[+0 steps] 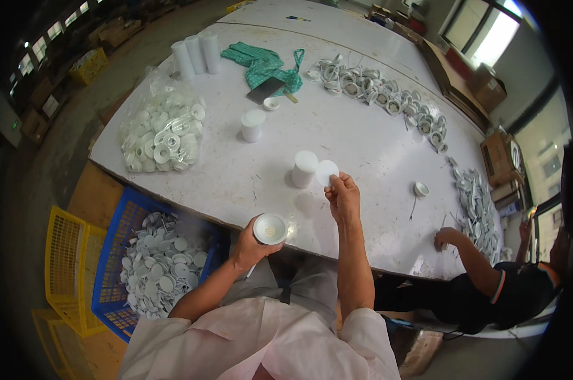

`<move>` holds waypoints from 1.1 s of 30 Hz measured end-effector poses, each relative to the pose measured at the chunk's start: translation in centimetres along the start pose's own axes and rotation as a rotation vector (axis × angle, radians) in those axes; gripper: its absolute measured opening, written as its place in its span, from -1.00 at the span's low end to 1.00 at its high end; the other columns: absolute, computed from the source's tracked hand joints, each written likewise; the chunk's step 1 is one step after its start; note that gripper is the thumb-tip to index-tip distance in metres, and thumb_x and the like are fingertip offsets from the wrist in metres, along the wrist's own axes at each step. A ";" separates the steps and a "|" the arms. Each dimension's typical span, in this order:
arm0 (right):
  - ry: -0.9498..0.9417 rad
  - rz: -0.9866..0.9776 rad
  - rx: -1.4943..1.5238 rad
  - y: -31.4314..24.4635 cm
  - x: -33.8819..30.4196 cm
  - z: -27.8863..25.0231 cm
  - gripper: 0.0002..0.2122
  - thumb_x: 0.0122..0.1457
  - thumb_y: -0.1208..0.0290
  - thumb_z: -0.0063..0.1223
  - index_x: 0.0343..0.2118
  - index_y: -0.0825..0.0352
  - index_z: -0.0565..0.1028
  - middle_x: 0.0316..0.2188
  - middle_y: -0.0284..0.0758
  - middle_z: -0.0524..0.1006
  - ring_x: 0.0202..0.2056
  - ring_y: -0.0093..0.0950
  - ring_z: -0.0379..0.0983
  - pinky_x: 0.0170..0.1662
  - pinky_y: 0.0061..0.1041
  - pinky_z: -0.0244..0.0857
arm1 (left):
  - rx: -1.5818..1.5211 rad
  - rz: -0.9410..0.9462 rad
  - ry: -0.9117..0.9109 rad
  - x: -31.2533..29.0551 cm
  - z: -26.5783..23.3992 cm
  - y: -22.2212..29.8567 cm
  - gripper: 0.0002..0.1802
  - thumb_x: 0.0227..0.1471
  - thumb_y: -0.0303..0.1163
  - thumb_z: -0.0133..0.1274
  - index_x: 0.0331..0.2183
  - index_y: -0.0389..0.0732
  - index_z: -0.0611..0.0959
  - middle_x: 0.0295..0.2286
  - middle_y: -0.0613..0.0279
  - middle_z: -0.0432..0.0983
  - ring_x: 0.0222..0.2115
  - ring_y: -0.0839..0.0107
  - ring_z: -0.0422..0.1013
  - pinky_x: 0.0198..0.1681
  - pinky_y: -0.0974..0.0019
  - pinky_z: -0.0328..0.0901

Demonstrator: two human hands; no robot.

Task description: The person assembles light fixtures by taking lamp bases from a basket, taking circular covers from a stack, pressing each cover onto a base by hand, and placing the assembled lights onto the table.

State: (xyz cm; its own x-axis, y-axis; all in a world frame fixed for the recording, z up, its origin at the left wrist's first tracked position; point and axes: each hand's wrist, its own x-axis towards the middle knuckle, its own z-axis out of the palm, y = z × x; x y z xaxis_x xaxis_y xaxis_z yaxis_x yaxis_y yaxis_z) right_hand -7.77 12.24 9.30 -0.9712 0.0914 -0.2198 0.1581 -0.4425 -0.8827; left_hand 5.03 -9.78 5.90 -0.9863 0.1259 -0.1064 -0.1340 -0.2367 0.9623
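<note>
My left hand (247, 248) is wrapped round a white round downlight housing (270, 230) at the table's near edge, its open face turned up with a pale dotted disc inside. Between the thumb and fingers of my right hand (344, 195) is a thin white disc (325, 171), pinched at its rim. This disc is beside a tall stack of similar white discs (305, 163) standing on the table. Farther back and to the left stands a shorter stack of discs (253, 126). A small white ring-shaped part (271, 103) lies behind it.
A clear bag of white rings (163, 142) sits at left, near white cylinders (196, 56). Green cloth (267, 66) and a dark flat object (265, 90) lie beyond. Finished-looking lights (387, 95) line the far right. A blue crate (118, 253) holds lamps. A co-worker's hand (449, 238) is at right.
</note>
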 end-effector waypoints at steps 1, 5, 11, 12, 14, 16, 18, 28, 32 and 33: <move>0.003 -0.026 0.023 0.0 -1.0 -0.1 -0.86 0.11 0.48 0.09 -0.33 0.35 0.38 -0.53 -0.38 0.46 -0.55 -0.63 0.39 -0.50 -0.67 0.31 | 0.038 0.024 -0.035 0.3 0.2 0.1 -0.35 -0.18 -0.66 0.19 -0.01 -0.33 0.30 -0.28 0.14 0.50 -0.30 0.41 0.51 -0.51 0.54 0.33; 0.090 -0.093 0.093 -1.1 -4.8 0.0 -0.86 0.08 0.57 0.10 -0.32 0.30 0.38 -0.54 -0.41 0.46 -0.55 -0.63 0.44 -0.56 -0.76 0.33 | -0.023 -0.050 -0.150 0.9 2.6 2.3 -0.36 -0.17 -0.66 0.18 -0.01 -0.33 0.30 -0.27 0.14 0.48 -0.29 0.40 0.51 -0.52 0.56 0.32; 0.174 -0.264 -0.123 -0.2 -9.2 -2.7 -0.89 0.12 0.56 0.05 -0.28 0.40 0.48 -0.46 -0.37 0.53 -0.52 -0.61 0.45 -0.46 -0.67 0.34 | 0.196 -0.015 -0.229 1.5 4.7 3.0 -0.34 -0.18 -0.61 0.23 -0.01 -0.33 0.32 -0.37 0.22 0.49 -0.53 0.60 0.38 -0.57 0.54 0.29; 0.168 -0.251 -0.132 0.1 -10.2 -2.5 -0.89 0.12 0.56 0.05 -0.28 0.40 0.48 -0.46 -0.37 0.53 -0.52 -0.61 0.45 -0.46 -0.67 0.34 | 0.188 -0.023 -0.217 1.5 4.9 3.3 -0.34 -0.18 -0.61 0.23 -0.01 -0.33 0.32 -0.37 0.22 0.49 -0.53 0.60 0.38 -0.57 0.54 0.29; 0.220 -0.429 -0.488 0.7 -12.4 -2.3 -0.85 0.10 0.58 0.06 -0.24 0.43 0.52 -0.40 -0.29 0.56 -0.44 -0.58 0.47 -0.37 -0.61 0.36 | 0.133 -0.026 -0.225 1.4 5.1 3.6 -0.31 -0.21 -0.59 0.26 0.00 -0.32 0.33 -0.38 0.25 0.48 -0.55 0.62 0.36 -0.57 0.53 0.29; 0.130 -0.678 -0.719 1.3 -13.1 -2.1 -0.81 0.04 0.63 0.06 -0.23 0.40 0.53 -0.37 -0.27 0.56 -0.42 -0.50 0.48 -0.35 -0.57 0.37 | 0.104 -0.006 -0.194 1.3 4.7 3.5 -0.28 -0.23 -0.58 0.28 0.01 -0.30 0.33 -0.37 0.26 0.48 -0.57 0.63 0.35 -0.60 0.53 0.26; -0.047 -1.214 -1.137 1.5 -13.4 -2.3 -0.70 -0.07 0.72 0.08 -0.22 0.33 0.54 -0.31 -0.22 0.55 -0.36 -0.34 0.49 -0.32 -0.49 0.39 | 0.055 -0.034 -0.241 1.2 4.7 3.6 -0.23 -0.26 -0.57 0.30 0.03 -0.30 0.32 -0.28 0.22 0.46 -0.42 0.54 0.42 -0.42 0.47 0.36; -0.261 -1.259 -1.214 2.4 -12.7 -2.5 -0.51 -0.31 0.75 0.04 -0.17 0.30 0.50 -0.12 -0.21 0.46 -0.25 -0.23 0.45 -0.29 -0.42 0.42 | 0.015 0.161 -0.311 1.5 4.9 2.5 -0.18 -0.19 -0.46 0.26 0.10 -0.30 0.24 -0.16 0.15 0.41 -0.17 0.39 0.38 -0.12 0.33 0.35; -0.272 -1.274 -1.231 2.4 -11.9 -2.8 -0.48 -0.38 0.69 0.10 -0.18 0.27 0.50 -0.09 -0.25 0.44 -0.24 -0.24 0.43 -0.25 -0.37 0.42 | -0.041 0.002 -0.288 2.3 5.4 2.5 -0.31 -0.05 -0.36 0.18 0.08 -0.29 0.27 -0.22 0.19 0.43 -0.43 0.59 0.36 -0.47 0.52 0.31; -0.269 -1.268 -1.225 2.4 -11.7 -2.9 -0.48 -0.38 0.69 0.10 -0.18 0.27 0.50 -0.09 -0.25 0.44 -0.24 -0.24 0.43 -0.25 -0.37 0.42 | -0.036 0.002 -0.264 2.4 5.5 2.2 -0.35 -0.01 -0.33 0.15 0.07 -0.29 0.28 -0.23 0.21 0.43 -0.50 0.65 0.33 -0.56 0.57 0.27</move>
State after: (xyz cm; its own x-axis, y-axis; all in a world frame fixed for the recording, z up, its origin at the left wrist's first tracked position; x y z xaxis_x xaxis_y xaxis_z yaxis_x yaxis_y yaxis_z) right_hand 4.54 12.69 8.55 -0.5717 -0.3743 0.7301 -0.7294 0.6394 -0.2434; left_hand 2.84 -4.74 9.14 -0.9279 0.3716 -0.0313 -0.1406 -0.2708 0.9523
